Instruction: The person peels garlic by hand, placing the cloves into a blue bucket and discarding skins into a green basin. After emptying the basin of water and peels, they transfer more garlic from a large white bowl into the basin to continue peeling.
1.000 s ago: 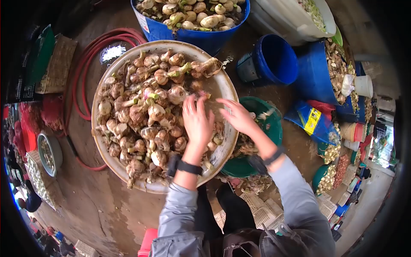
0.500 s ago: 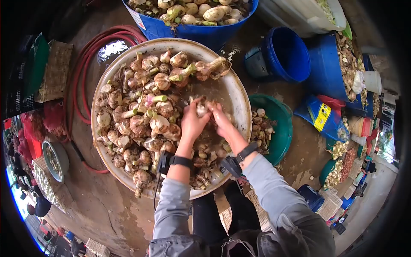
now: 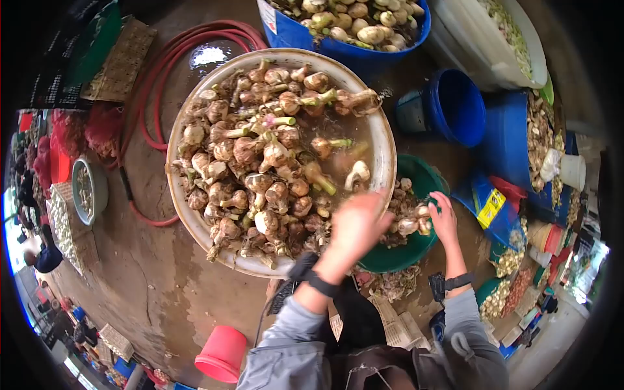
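A large round white-rimmed basin [image 3: 184, 140] holds muddy water and a heap of dirty garlic bulbs [image 3: 245, 149] with cut stems. My left hand [image 3: 359, 224], smeared by motion, is over the basin's lower right rim. Beside the basin stands a green basin [image 3: 426, 174] with smaller bulbs in it. My right hand [image 3: 444, 218] is over the right side of that green basin, fingers apart. Just left of its fingertips, between my two hands, are several pale bulbs [image 3: 409, 225]. A lone whitish bulb [image 3: 357, 175] rests at the right side of the water.
A blue tub [image 3: 338, 49] of pale bulbs stands beyond the basin, and a blue bucket [image 3: 458, 107] to the right. A red hose [image 3: 156, 97] coils at left. A pink bucket [image 3: 221, 354] is on the wet floor, near my left arm. Bulb scraps [image 3: 396, 283] lie below the green basin.
Both hands were together over the water with a pale bulb; now they are apart and further right, the right one over the green basin. The view has shifted, showing the pink bucket.
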The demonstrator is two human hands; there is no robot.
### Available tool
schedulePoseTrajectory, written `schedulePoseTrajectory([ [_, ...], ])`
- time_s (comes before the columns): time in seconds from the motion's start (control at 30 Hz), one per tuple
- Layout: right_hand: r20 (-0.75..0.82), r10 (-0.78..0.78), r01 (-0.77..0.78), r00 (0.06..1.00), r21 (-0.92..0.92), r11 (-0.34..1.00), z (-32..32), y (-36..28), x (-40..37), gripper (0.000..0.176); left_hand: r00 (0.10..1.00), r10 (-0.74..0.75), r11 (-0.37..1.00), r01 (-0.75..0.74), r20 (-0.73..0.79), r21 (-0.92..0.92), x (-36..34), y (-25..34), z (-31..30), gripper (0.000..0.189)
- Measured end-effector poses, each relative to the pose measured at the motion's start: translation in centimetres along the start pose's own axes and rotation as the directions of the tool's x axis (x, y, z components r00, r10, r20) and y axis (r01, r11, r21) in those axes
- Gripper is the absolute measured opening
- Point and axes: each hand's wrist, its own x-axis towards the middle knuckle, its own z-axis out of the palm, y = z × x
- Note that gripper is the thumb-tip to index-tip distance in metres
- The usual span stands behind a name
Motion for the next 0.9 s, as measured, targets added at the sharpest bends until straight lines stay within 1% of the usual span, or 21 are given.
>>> schedulePoseTrajectory([
  [0.03,0.007,-0.007,0.006,1.000,0.181,0.983,0.2,-3.7,1.7,0.026,0.984,-0.044,0.996,0.055,-0.173,0.064,0.1,-2.6,-2.0,0.051],
  [0.07,0.016,-0.006,0.000,1.000,0.357,0.934,0.9,-6.7,3.5,0.022,0.958,0.062,0.992,-0.027,-0.281,0.125,0.6,-4.2,-5.9,0.051],
  [0.1,0.006,-0.208,0.192,0.978,0.352,0.916,3.9,-7.5,6.5,0.021,0.903,0.080,0.968,0.031,-0.421,0.250,0.7,-7.7,-7.2,0.054],
  [0.13,0.043,-0.294,0.220,0.955,0.563,0.797,5.0,-13.2,7.8,0.022,0.863,0.118,0.897,0.120,-0.491,0.426,0.4,-10.4,-9.1,0.065],
  [0.17,0.014,-0.413,0.370,0.911,0.418,0.830,7.0,-17.0,9.9,0.026,0.873,0.060,0.798,0.250,-0.485,0.549,0.7,-11.8,-10.7,0.081],
  [0.2,0.112,-0.397,0.316,0.911,0.427,0.847,7.0,-23.0,10.5,0.031,0.888,-0.093,0.763,0.354,-0.450,0.541,0.7,-12.5,-11.9,0.094],
  [0.23,-0.031,-0.565,0.556,0.824,0.229,0.799,9.0,-26.4,12.2,0.033,0.889,-0.199,0.772,0.402,-0.413,0.493,0.9,-13.5,-12.4,0.099],
  [0.27,-0.084,-0.636,0.640,0.767,0.045,0.767,11.1,-29.2,14.1,0.039,0.889,-0.264,0.785,0.423,-0.374,0.452,1.2,-13.9,-12.5,0.100],
  [0.3,-0.021,-0.612,0.610,0.791,-0.059,0.790,14.7,-30.4,16.3,0.046,0.887,-0.326,0.796,0.444,-0.328,0.411,1.6,-14.2,-12.4,0.102],
  [0.33,0.250,-0.487,0.514,0.837,-0.054,0.856,15.9,-32.0,17.4,0.049,0.885,-0.299,0.759,0.448,-0.357,0.472,2.1,-14.8,-11.5,0.102],
  [0.37,0.245,-0.497,0.528,0.833,-0.080,0.846,17.8,-31.9,17.3,0.046,0.881,-0.273,0.717,0.454,-0.385,0.530,2.4,-15.3,-10.4,0.102],
  [0.4,0.225,-0.556,0.580,0.800,-0.056,0.813,18.5,-31.3,17.1,0.044,0.869,-0.275,0.748,0.462,-0.412,0.475,2.9,-15.3,-10.1,0.102],
  [0.43,0.206,-0.614,0.633,0.762,-0.035,0.774,18.4,-30.6,16.6,0.042,0.870,-0.278,0.740,0.464,-0.407,0.487,3.1,-15.1,-10.1,0.092],
  [0.5,0.175,-0.549,0.490,0.817,0.292,0.822,17.0,-28.7,14.5,0.039,0.905,-0.177,0.884,0.319,-0.386,0.342,3.1,-16.1,-9.6,0.081],
  [0.53,0.263,-0.501,0.413,0.824,0.326,0.850,15.1,-28.4,13.2,0.038,0.900,-0.132,0.971,0.202,-0.415,0.130,2.9,-15.4,-8.8,0.076],
  [0.63,0.232,-0.448,0.222,0.864,0.623,0.750,12.8,-24.4,10.1,0.037,0.928,-0.111,0.994,0.104,-0.355,-0.038,1.3,-13.0,-6.8,0.067],
  [0.67,0.138,-0.554,0.361,0.821,0.627,0.691,11.3,-22.4,9.0,0.037,0.942,-0.129,0.989,0.100,-0.308,-0.108,0.5,-11.1,-5.8,0.065],
  [0.7,0.085,-0.549,0.405,0.832,0.583,0.704,8.5,-21.0,6.8,0.036,0.954,-0.142,0.979,0.096,-0.263,-0.178,-0.2,-8.4,-4.8,0.063],
  [0.73,0.112,-0.465,0.332,0.878,0.558,0.761,5.8,-19.0,4.6,0.036,0.969,-0.087,0.989,0.056,-0.233,-0.135,-0.9,-5.4,-3.9,0.063],
  [0.83,0.091,-0.312,0.249,0.946,0.413,0.876,-1.5,-11.1,-0.8,0.035,0.996,0.048,0.969,-0.066,-0.080,-0.240,-2.4,0.3,3.4,0.068],
  [0.9,0.098,-0.084,0.053,0.992,0.284,0.957,-3.4,-7.2,-3.2,0.034,0.977,0.190,0.976,-0.178,0.096,-0.126,-3.4,1.7,5.4,0.069],
])
